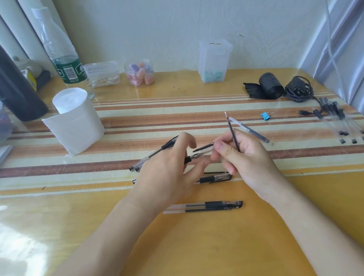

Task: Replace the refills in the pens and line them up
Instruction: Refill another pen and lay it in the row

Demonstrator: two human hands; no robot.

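The dark refill (231,129) stands tilted in the right hand (247,161), left of the blue binder clip (265,115) and nearer the person, its tip pointing up and away. The fingers are curled round its lower end, while the thumb and forefinger pinch a pen cap (206,149). Farther left of the clip, the left hand (168,168) holds an uncapped pen (191,158), tip toward the cap and just short of it. Its forefinger is lifted and the other fingers are loosely curled, with the barrel hidden beneath them.

Two loose refills (250,131) lie side by side just below the clip. A capped pen (217,178) lies under the hands, and a pair of pens (203,206) lies nearer the person still. Two more pens (152,155) lie slantwise behind the left hand. All of it rests on a striped table (113,124).

Right of the clip lies a bundle of pens (342,125). Beyond it are a black roll (271,86) and a coiled cable (298,89). Far left of the clip stands a paper roll (77,120).
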